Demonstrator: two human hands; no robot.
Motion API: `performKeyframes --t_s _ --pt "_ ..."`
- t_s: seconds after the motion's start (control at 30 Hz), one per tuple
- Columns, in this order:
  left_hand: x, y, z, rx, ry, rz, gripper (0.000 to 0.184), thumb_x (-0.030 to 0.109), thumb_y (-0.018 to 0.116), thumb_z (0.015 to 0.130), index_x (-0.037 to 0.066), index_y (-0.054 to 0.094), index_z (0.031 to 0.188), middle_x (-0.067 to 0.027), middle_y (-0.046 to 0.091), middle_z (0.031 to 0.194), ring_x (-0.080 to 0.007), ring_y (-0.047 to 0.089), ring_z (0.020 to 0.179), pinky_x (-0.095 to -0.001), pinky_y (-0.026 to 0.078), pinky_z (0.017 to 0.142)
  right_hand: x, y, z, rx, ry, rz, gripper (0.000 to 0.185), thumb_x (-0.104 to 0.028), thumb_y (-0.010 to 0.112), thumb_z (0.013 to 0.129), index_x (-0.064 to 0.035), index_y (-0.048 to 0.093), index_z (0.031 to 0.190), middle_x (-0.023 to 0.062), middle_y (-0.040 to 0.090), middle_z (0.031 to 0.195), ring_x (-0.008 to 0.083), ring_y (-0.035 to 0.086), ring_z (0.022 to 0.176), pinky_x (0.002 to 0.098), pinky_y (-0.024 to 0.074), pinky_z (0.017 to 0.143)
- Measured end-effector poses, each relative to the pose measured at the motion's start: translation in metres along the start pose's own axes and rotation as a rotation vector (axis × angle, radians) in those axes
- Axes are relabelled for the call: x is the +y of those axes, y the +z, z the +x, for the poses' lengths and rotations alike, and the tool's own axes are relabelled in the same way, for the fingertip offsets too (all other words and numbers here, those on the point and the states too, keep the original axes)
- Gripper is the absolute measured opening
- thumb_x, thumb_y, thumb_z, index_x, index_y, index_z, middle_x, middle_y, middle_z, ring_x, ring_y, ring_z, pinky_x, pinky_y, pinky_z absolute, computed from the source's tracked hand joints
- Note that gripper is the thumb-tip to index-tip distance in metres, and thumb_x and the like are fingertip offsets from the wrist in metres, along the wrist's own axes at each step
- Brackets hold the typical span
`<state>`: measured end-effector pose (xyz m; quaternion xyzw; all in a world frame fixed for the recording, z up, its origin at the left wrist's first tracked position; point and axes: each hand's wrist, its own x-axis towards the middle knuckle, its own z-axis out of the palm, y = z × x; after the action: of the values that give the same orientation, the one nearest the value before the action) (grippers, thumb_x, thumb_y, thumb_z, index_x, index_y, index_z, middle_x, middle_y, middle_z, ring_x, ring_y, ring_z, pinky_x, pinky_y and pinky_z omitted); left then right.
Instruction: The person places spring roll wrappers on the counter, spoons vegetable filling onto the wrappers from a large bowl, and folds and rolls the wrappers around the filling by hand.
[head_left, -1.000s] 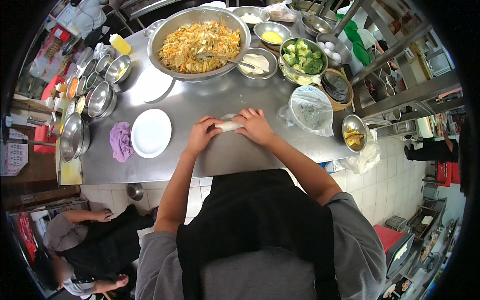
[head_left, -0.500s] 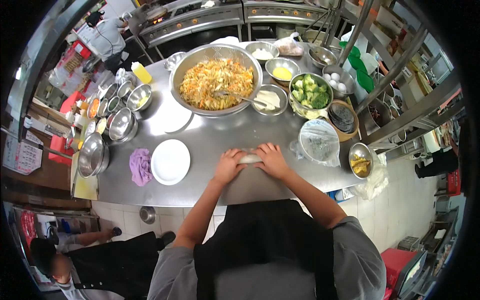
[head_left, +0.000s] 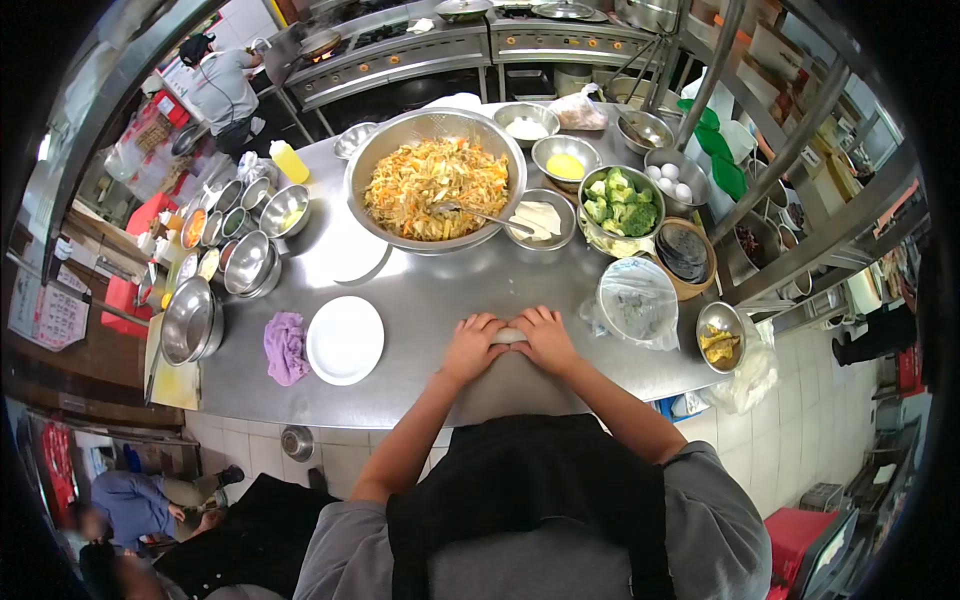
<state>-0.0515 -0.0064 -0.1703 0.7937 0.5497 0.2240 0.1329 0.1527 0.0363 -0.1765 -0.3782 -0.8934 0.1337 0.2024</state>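
Lying five o'clock from a steel colander, a pale, rounded roll is clasped by left hand and right hand.

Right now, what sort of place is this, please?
Most likely a restaurant kitchen: a stove with several knobs stands behind, and the steel table holds broccoli and many metal bowls.

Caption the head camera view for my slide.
Bare left hand and right hand on a whitish rounded roll over a grey steel table, white round plate to the left.
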Motion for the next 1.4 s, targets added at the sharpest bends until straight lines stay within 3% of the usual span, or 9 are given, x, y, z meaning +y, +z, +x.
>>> performKeyframes --t_s 0.3,0.5,1.0,1.4 --pt "0.001 -0.001 0.003 0.042 -0.022 -0.009 0.044 0.029 0.079 0.08 0.013 0.067 0.119 -0.0062 0.06 0.117 -0.0291 0.056 0.113 -0.0444 0.043 0.094 -0.006 -0.009 0.004 -0.013 0.047 0.014 0.044 -0.03 0.079 0.078 -0.0166 0.065 0.118 0.0029 0.058 0.116 0.0259 0.051 0.116 0.0439 0.0388 0.092" --pt "-0.004 0.003 0.003 -0.069 -0.053 0.02 0.045 0.032 0.08 0.08 0.015 0.067 0.12 -0.0046 0.06 0.118 -0.0278 0.056 0.114 -0.0435 0.042 0.094 -0.002 -0.008 0.002 -0.082 0.051 -0.015 0.044 -0.033 0.078 0.08 -0.0169 0.065 0.118 0.0035 0.058 0.116 0.0263 0.051 0.115 0.0444 0.0386 0.092" --pt "-0.003 0.0 -0.004 0.065 -0.045 -0.063 0.045 0.027 0.083 0.074 0.016 0.07 0.116 -0.0027 0.062 0.115 -0.0262 0.057 0.112 -0.0427 0.041 0.094 -0.005 -0.004 0.004 -0.075 0.062 0.005 0.046 -0.029 0.08 0.077 -0.015 0.066 0.118 0.0046 0.058 0.117 0.026 0.051 0.116 0.0439 0.0384 0.094" --pt "-0.014 -0.014 -0.013 0.106 -0.059 -0.063 0.057 0.032 0.088 0.068 0.017 0.068 0.12 -0.0038 0.062 0.121 -0.0293 0.057 0.112 -0.0447 0.043 0.094 -0.006 -0.017 0.003 -0.008 0.032 0.02 0.051 -0.027 0.082 0.074 -0.0151 0.065 0.121 0.0043 0.057 0.117 0.0258 0.051 0.116 0.0439 0.0384 0.092"
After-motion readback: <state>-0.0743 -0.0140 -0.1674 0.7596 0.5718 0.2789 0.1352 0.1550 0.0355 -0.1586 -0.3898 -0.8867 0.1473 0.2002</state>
